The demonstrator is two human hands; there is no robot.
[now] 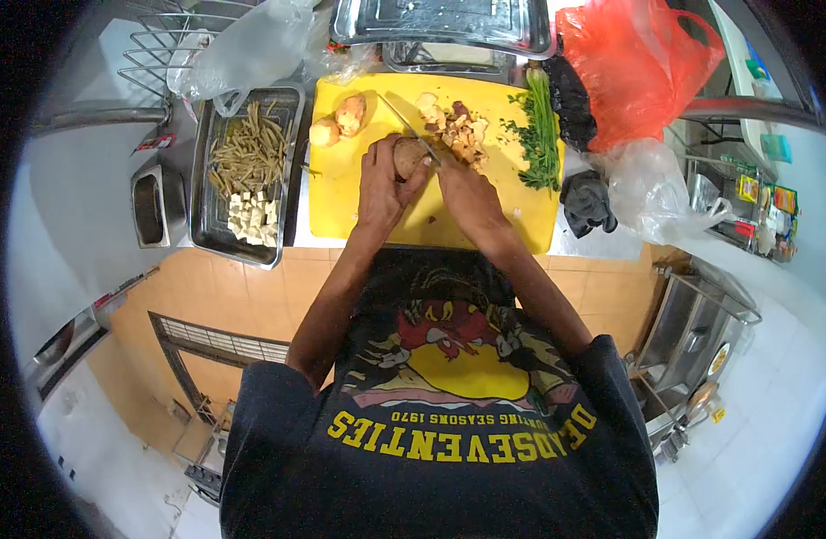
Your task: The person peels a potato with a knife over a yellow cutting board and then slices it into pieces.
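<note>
My left hand (pixel 383 187) is closed around a brown-skinned potato (pixel 407 158) on the yellow cutting board (pixel 341 211). In my right hand (pixel 470 202) is a knife (pixel 400 114), its long blade slanting up and left across the board. The blade lies along the right side of the potato, close to my left fingertips. Two peeled tubers (pixel 350 115) lie left of the potato. To the right, peelings and cut bits (pixel 465 136) are heaped beyond my right hand. A bunch of green herbs (pixel 540 135) rests along the board's right edge.
A metal tray (pixel 289 180) with cut green beans (pixel 250 154) and white cubes (pixel 252 218) stands left of the board. Another metal tray (pixel 444 22) sits behind it. Plastic bags, one red (pixel 642 67), one black (pixel 588 202), lie to the right. A wire rack (pixel 157 45) stands at back left.
</note>
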